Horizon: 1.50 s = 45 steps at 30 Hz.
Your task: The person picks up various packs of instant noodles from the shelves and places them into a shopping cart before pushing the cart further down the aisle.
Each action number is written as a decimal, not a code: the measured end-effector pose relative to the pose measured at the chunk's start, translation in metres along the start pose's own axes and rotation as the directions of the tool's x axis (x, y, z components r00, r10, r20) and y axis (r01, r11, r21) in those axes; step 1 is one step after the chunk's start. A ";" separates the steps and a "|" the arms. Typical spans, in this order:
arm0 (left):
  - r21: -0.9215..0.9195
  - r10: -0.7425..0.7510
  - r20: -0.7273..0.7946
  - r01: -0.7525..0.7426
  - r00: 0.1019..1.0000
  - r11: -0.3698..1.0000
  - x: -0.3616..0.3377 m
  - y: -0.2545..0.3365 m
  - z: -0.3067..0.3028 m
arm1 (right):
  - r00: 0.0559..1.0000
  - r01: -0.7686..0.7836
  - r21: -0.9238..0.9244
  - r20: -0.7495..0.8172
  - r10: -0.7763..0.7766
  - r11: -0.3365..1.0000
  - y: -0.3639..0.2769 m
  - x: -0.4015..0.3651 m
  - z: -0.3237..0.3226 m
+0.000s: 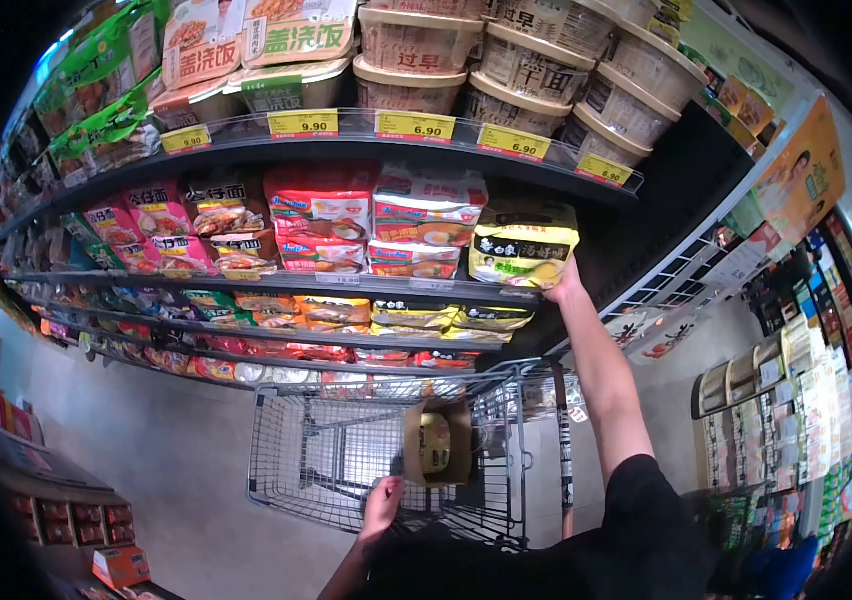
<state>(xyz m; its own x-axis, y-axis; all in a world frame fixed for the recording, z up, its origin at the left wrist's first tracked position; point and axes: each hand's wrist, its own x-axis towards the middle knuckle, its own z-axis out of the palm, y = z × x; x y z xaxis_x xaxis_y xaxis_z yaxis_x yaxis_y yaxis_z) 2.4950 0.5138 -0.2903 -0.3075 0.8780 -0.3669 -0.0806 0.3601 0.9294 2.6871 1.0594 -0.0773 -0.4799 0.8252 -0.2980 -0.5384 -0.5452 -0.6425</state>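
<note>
At the shelf (426, 288), right hand (566, 288) grips yellow noodle pack (521, 245); left hand (383, 503) clasps cart (306, 450).

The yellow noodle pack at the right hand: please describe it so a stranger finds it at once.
Find the shelf under the price tags. The yellow noodle pack stands at its right end, touched by the right hand. Its neighbours are red and white.

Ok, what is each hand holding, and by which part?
The right hand holds the yellow noodle pack at its lower right corner. The left hand is on the near rim of the shopping cart; its grip cannot be told.
</note>
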 end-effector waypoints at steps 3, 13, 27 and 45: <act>-0.018 0.018 -0.009 -0.019 1.000 1.000 0.002 -0.008 0.001 | 0.997 -0.063 -0.036 0.032 0.064 0.997 -0.003 0.007 -0.004; 0.029 0.030 0.005 -0.031 1.000 0.999 -0.019 -0.031 -0.017 | 1.000 0.015 -0.120 0.016 -0.013 0.993 0.000 0.027 -0.026; 0.117 -0.077 -0.025 0.080 0.997 0.990 -0.036 -0.019 -0.035 | 0.999 0.028 -0.139 0.040 -0.022 0.990 -0.005 0.043 -0.028; 0.350 0.054 0.057 -0.071 0.997 0.934 -0.028 -0.022 -0.039 | 0.950 0.135 -0.466 -0.191 -0.248 0.875 -0.012 0.000 0.024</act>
<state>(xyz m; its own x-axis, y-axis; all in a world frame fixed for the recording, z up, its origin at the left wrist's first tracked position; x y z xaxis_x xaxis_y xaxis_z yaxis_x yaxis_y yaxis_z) 2.4686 0.4689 -0.2984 -0.2572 0.9127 -0.3176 0.2785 0.3847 0.8800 2.6770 1.0630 -0.0528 -0.1897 0.9473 -0.2581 -0.2133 -0.2964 -0.9309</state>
